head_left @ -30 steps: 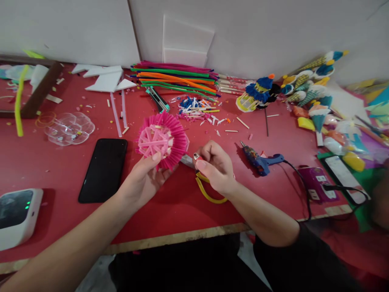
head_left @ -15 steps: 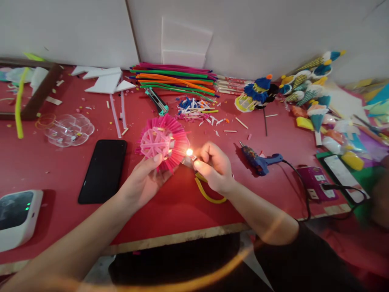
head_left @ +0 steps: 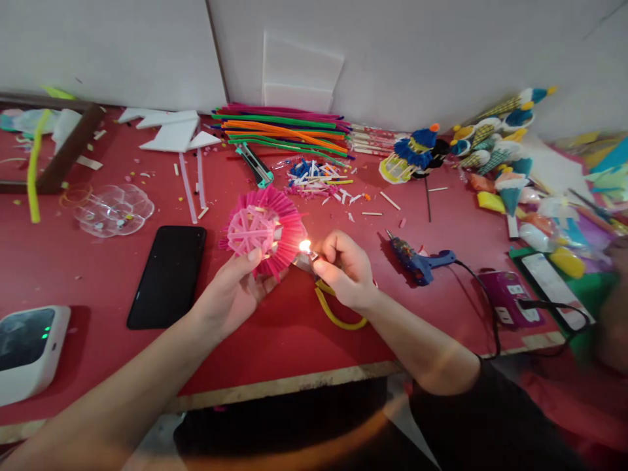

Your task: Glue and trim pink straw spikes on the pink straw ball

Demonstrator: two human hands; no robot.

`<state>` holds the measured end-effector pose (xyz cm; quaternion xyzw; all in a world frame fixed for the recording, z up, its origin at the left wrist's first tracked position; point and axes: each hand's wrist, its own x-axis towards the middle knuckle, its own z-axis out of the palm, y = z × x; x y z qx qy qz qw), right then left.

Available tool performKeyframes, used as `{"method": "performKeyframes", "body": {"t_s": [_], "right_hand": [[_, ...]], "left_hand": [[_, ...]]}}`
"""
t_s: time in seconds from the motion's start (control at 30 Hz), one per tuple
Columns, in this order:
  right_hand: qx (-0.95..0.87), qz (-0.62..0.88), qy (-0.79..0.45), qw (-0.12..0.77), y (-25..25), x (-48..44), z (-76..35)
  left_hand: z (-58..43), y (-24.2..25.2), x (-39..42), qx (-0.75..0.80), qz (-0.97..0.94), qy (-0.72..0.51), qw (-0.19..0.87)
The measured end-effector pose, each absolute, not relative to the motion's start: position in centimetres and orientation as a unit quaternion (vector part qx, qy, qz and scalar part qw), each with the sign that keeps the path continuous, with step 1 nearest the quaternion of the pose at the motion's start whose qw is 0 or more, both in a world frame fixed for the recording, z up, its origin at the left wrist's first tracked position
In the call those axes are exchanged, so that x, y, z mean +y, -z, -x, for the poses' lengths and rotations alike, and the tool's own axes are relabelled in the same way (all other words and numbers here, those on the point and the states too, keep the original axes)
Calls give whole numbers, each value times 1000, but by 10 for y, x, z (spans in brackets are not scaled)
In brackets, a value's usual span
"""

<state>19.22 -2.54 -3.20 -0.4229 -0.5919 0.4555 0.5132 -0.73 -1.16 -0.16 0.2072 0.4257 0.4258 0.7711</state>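
My left hand [head_left: 235, 281] grips a pink craft piece [head_left: 252, 230], a round lattice ringed by a pleated, fan-like frill, with the thumb on its front. In my right hand [head_left: 346, 271] is a lit lighter [head_left: 314, 255], mostly hidden by the curled fingers. Its flame [head_left: 305, 246] burns right at the right edge of the pink frill; whether it touches, I cannot tell. Below my right hand a yellow fuzzy strip [head_left: 338, 317] lies curved on the red table [head_left: 294, 347].
A black phone [head_left: 167, 278] lies left of my left hand. To the right is a blue glue gun [head_left: 417, 258], its cord running to a purple power block [head_left: 513, 297]. Behind are a cutter knife [head_left: 255, 165], coloured fuzzy sticks [head_left: 284, 134], scraps [head_left: 318, 176] and a blue craft figure [head_left: 415, 150].
Both hands keep nearly the same place and hold. The flame has shifted very slightly and looks a little wider; the view has moved slightly.
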Motion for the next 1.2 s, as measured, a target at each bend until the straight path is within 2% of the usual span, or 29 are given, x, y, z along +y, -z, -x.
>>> {"method": "performKeyframes", "body": {"t_s": [0.23, 0.37, 0.47, 0.53, 0.63, 0.8, 0.87, 0.97, 1.1, 1.2], "right_hand": [[-583, 429, -464, 511, 31, -27, -190], [-537, 425, -472, 556, 32, -23, -186], [-487, 472, -435, 592, 34, -15, -189], [-483, 525, -391, 581, 36, -7, -197], [-548, 611, -296, 489, 41, 2, -218], [-679, 688, -78, 246, 46, 7, -249], [-683, 701, -23, 203, 43, 5, -252], [-703, 663, -5, 256, 36, 2, -245], [-751, 554, -48, 355, 27, -3, -232], [-799, 506, -98, 310, 18, -5, -231]], "left_hand": [[8, 3, -11, 423, -188, -444, 767], [8, 4, -10, 412, -194, -449, 769], [8, 5, -9, 400, -196, -453, 772], [7, 6, -9, 396, -187, -460, 772], [7, 7, -9, 394, -183, -469, 769], [7, 7, -9, 402, -202, -491, 746], [8, 8, -9, 407, -202, -503, 735], [8, 7, -8, 405, -203, -514, 728], [9, 1, -8, 394, -208, -528, 723], [9, -2, -8, 401, -209, -527, 720]]}}
